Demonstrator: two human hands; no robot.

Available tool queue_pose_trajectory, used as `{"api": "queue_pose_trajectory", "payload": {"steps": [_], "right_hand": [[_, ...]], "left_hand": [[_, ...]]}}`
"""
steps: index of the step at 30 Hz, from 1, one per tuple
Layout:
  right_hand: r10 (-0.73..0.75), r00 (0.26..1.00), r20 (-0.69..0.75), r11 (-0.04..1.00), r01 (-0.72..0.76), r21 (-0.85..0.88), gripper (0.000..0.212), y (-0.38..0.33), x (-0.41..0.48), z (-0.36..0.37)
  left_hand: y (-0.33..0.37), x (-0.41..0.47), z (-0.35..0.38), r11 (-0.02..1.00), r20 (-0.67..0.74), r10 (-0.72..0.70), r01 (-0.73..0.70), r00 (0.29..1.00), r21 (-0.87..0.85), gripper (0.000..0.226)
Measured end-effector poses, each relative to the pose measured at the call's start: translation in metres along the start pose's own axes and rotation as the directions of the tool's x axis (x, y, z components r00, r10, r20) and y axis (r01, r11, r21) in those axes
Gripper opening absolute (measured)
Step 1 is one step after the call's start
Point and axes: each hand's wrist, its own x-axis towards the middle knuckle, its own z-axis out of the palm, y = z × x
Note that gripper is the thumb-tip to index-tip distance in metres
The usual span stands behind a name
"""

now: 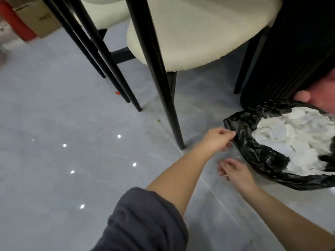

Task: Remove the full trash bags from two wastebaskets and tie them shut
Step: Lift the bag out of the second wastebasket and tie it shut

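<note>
A black trash bag [253,151] lines a wastebasket at the right edge, its rim folded outward. White crumpled paper [297,138] fills it to the top. My left hand [217,138] pinches the bag's rim at its left side between thumb and fingers. My right hand [233,173] hovers just below, close to the bag's near-left rim, fingers loosely curled and holding nothing. The wastebasket's own wall is hidden under the bag. No second wastebasket is in view.
Black chair legs [163,84] and cream seat cushions [190,33] stand right behind the bag. A dark ribbed pedestal [282,60] rises beside it. Another person's hand [319,98] shows at the far right. A cardboard box [39,17] sits at the top left on the grey tiled floor [63,115].
</note>
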Motion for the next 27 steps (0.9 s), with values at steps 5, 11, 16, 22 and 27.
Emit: {"api": "queue_pose_trajectory", "payload": {"steps": [5, 11, 16, 22, 27], "right_hand": [[0.029, 0.999, 0.043, 0.999, -0.030, 0.017, 0.019, 0.012, 0.011, -0.003], [0.102, 0.990, 0.096, 0.992, -0.109, 0.060, 0.022, -0.001, 0.019, -0.001], [0.167, 0.935, 0.312, 0.973, -0.207, 0.100, 0.016, -0.015, 0.005, 0.018], [0.160, 0.886, 0.434, 0.978, -0.202, 0.052, 0.013, 0.004, -0.007, 0.027], [0.185, 0.876, 0.446, 0.976, -0.218, 0.024, 0.015, 0.016, -0.010, 0.011]], "left_hand": [[0.002, 0.014, 0.025, 0.999, 0.015, -0.013, 0.012, 1.000, 0.034, 0.021], [-0.007, 0.012, 0.024, 0.997, -0.042, -0.049, 0.046, 0.998, -0.054, 0.033], [-0.018, -0.004, -0.005, 0.993, -0.122, -0.093, 0.083, 0.988, -0.088, 0.021], [-0.027, -0.023, -0.039, 0.996, -0.115, -0.087, 0.082, 0.990, -0.047, 0.020], [-0.042, -0.021, -0.053, 0.979, -0.215, -0.202, 0.197, 0.955, -0.044, 0.034]]}}
